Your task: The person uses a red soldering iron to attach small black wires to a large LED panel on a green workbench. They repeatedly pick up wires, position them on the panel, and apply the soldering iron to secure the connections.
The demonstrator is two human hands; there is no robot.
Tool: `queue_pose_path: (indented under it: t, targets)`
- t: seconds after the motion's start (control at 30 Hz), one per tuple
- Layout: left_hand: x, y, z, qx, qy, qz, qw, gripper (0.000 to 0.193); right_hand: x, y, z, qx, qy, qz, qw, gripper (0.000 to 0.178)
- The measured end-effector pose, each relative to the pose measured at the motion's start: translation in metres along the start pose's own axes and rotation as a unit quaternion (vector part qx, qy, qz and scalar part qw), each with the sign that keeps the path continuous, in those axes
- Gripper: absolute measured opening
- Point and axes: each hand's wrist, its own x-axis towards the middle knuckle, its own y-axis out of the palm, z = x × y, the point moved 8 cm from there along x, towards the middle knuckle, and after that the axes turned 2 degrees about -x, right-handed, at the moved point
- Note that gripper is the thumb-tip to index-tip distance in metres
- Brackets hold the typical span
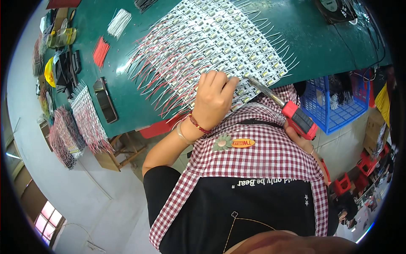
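A large panel of small white circuit boards (237, 42) lies on the green table, with rows of tiny components and red and white wires fringing its sides. My left hand (213, 99) rests over the panel's near edge, fingers curled and thumb and forefinger pinched together. What lies between those fingertips is too small to make out. In my right hand (298, 137) is a soldering iron (298, 118) with a red and black handle, my fingers wrapped round it from below. Its metal tip reaches the panel close beside my left fingertips.
Left of the panel lie red wires (100, 51), white wires (119, 23) and a phone (105, 100). More wired boards (88, 116) hang over the table's left edge. A blue crate (323, 106) stands below the table at right. A black fan-like device (335, 9) sits far right.
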Motion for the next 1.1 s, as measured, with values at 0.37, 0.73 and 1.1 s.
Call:
queue_pose_path:
  t: [0.37, 0.73, 1.1]
  targets:
    - [0.000, 0.000, -0.005, 0.009, 0.009, -0.004, 1.000, 0.026, -0.008, -0.002, -0.004, 0.012, 0.019, -0.014, 1.000, 0.015]
    - [0.000, 0.001, -0.005, 0.011, 0.011, -0.012, 1.000, 0.026, -0.023, -0.008, -0.018, -0.032, -0.007, -0.057, 0.998, 0.014]
    - [0.004, -0.010, -0.004, 0.048, -0.006, 0.012, 0.999, 0.023, -0.027, -0.008, -0.035, 0.015, 0.062, -0.011, 0.998, 0.012]
